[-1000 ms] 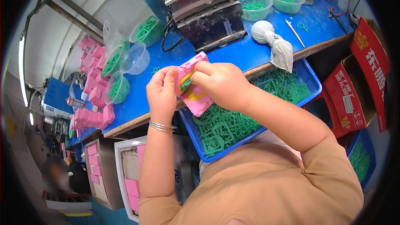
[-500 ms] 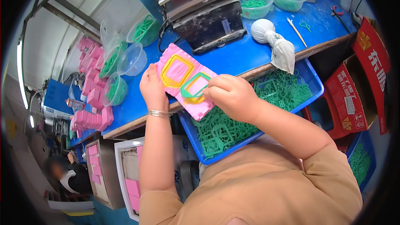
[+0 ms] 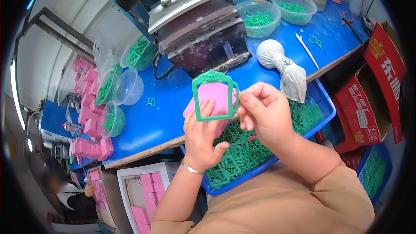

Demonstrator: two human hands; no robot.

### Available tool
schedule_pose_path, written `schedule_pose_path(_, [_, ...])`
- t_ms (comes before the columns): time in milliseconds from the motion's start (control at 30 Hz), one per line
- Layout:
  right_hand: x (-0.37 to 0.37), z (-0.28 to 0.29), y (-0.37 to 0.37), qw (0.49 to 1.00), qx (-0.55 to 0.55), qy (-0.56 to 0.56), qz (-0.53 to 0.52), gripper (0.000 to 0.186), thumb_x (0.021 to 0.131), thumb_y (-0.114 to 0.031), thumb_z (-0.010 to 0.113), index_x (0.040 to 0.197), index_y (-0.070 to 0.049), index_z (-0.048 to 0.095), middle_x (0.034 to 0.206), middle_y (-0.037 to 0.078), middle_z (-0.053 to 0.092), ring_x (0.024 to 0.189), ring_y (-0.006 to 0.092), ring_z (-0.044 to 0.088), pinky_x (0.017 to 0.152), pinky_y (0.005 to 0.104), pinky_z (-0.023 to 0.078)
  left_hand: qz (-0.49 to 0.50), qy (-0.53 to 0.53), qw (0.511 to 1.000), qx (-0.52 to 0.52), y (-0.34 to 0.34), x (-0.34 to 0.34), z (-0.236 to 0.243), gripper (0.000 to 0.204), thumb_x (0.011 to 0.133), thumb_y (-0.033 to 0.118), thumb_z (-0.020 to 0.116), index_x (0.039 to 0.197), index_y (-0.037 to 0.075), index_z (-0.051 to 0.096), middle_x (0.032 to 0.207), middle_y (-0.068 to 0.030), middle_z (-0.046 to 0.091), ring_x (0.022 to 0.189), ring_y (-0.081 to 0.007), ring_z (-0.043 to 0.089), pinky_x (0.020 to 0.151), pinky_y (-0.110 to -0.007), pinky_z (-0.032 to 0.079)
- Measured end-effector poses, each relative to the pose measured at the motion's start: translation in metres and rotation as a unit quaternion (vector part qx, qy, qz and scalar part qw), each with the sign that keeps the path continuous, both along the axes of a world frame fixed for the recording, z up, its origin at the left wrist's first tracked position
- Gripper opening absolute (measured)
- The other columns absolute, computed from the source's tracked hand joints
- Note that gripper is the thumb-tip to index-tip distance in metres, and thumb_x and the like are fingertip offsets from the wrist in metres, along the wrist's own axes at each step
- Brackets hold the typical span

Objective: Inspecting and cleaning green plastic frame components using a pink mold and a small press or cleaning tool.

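Observation:
A green rubbery frame [image 3: 212, 116] with an ornate top and a loop on its right side is held up in front of a pink mould [image 3: 219, 95], whose plain face shows through the opening. My right hand [image 3: 268, 112] pinches the frame's right side between thumb and forefinger. My left hand [image 3: 201, 143], a metal bangle at its wrist, holds the pink mould from the lower left, fingers lying on it and thumb apart. Beneath both hands is a blue tray [image 3: 331, 110] heaped with tangled green scraps.
The blue bench [image 3: 143, 134] bears a press [image 3: 199, 39], clear tubs [image 3: 292, 15] of green pieces, stacked pink moulds [image 3: 91, 147], a white cloth bundle [image 3: 271, 54] and a wooden stick [image 3: 307, 50]. Red cartons [image 3: 357, 112] are at right, a framed tray [image 3: 143, 195] lower left, another person [image 3: 65, 190] far left.
The opened mould with yellow inner shapes has been turned or closed, now showing plain pink. The green piece has been lifted up by my right hand. My left hand has moved right and lower.

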State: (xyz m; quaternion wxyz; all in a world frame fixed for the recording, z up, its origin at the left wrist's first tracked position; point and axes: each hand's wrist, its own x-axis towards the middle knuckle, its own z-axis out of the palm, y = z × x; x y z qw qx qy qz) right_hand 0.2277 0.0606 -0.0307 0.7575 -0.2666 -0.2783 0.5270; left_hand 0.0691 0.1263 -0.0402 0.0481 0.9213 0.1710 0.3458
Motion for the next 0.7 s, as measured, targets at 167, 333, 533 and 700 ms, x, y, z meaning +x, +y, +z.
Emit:
schedule_pose_path(167, [-0.007,-0.014,0.005,0.96,0.033,-0.259,-0.102,0.008,0.077,-0.008,0.064,0.079,-0.003,0.058,0.072,0.004,0.058,0.06,0.0084,0.052,0.051,0.0234,0.041,-0.069,-0.25,0.856,-0.448,-0.011,-0.006,0.014,0.051,0.091,0.037,0.039,0.123,-0.002,0.035,0.098,-0.0143,0.058,0.086,-0.0167,0.058,0.074,-0.029,0.047])
schedule_pose_path(333, [0.001,-0.01,0.017,0.752,0.127,-0.602,-0.236,0.03,0.06,-0.019,0.073,0.083,-0.006,0.059,0.079,0.007,0.054,0.072,0.0242,0.052,0.064,0.035,0.04,0.101,-0.291,0.792,-0.526,0.026,-0.048,0.04,0.028,0.092,0.019,0.04,0.111,-0.002,0.045,0.072,-0.0101,0.058,0.048,-0.0102,0.05,0.042,-0.02,0.04])
schedule_pose_path(533, [-0.001,-0.02,0.029,0.644,0.091,-0.715,-0.257,0.039,0.063,-0.03,0.067,0.092,-0.005,0.058,0.098,0.013,0.052,0.091,0.0311,0.051,0.075,0.0398,0.039,0.288,-0.383,0.832,-0.28,0.149,-0.137,0.087,0.033,0.087,0.01,0.047,0.116,-0.004,0.039,0.079,-0.0093,0.057,0.046,-0.0084,0.047,0.039,-0.019,0.038])
schedule_pose_path(700, [-0.002,-0.026,0.031,0.629,0.094,-0.726,-0.263,0.037,0.07,-0.035,0.06,0.092,-0.005,0.059,0.098,0.014,0.052,0.087,0.0307,0.053,0.073,0.0393,0.04,0.447,-0.268,0.836,-0.172,0.236,-0.207,0.114,0.044,0.085,0.005,0.046,0.124,-0.007,0.032,0.085,-0.011,0.057,0.057,-0.0106,0.055,0.045,-0.02,0.043])
